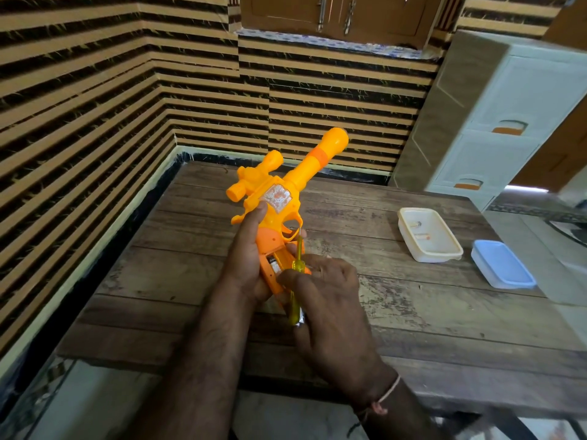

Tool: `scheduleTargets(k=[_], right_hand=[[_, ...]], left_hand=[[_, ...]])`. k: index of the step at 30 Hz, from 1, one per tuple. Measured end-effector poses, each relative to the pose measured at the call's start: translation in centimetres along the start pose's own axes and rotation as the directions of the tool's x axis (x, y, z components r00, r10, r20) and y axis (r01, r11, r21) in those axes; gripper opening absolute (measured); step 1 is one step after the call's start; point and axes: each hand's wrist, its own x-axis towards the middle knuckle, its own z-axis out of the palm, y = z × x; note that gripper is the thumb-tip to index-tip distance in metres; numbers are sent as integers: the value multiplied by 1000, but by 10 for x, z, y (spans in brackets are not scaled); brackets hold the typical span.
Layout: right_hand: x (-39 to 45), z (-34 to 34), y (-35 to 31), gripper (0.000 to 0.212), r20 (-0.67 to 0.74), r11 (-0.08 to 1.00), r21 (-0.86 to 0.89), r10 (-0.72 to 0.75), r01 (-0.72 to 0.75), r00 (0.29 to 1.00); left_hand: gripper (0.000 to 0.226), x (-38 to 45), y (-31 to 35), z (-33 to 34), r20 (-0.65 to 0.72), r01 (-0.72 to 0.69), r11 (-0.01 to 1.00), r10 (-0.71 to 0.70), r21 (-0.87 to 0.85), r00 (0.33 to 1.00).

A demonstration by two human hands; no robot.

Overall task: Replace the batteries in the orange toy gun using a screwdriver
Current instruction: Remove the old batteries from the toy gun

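Gun (279, 198) sits in the left hand (247, 252), compartment open; right hand (330, 290) pinches a screwdriver (296, 281) over the desk (413, 312).

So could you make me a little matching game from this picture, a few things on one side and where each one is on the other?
Things:
1. toy gun
2. screwdriver
3. white tub
4. blue lid

Places:
A. on the table, nearest its right edge
B. held in the left hand
C. on the table, open, with small items inside
D. held in the right hand

Pairs: 1-B, 2-D, 3-C, 4-A
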Motion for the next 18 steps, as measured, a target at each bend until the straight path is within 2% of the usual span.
scheduleTargets(k=[3,5,7,9,12,18], right_hand=[[1,-7,0,43,-64,998,61,25,-21,998],[3,-12,-2,39,-147,959,259,159,-117,976],[8,-18,-6,27,-218,818,549,338,-171,916],[15,-25,-7,22,-193,630,756,475,-178,859],[17,-27,-4,21,-133,520,828,544,-209,828],[13,-19,1,35,-72,537,800,528,-267,846]], left_hand=[[54,1,0,0,-11,-10,1000,10,2,1000],[60,1,0,0,4,0,1000,0,-8,1000],[67,2,-1,0,19,-2,1000,3,-14,1000],[78,4,-3,-1,21,-8,1000,8,2,1000],[71,4,-5,0,31,-12,999,11,33,999],[68,4,-7,-1,88,27,995,-35,93,995]])
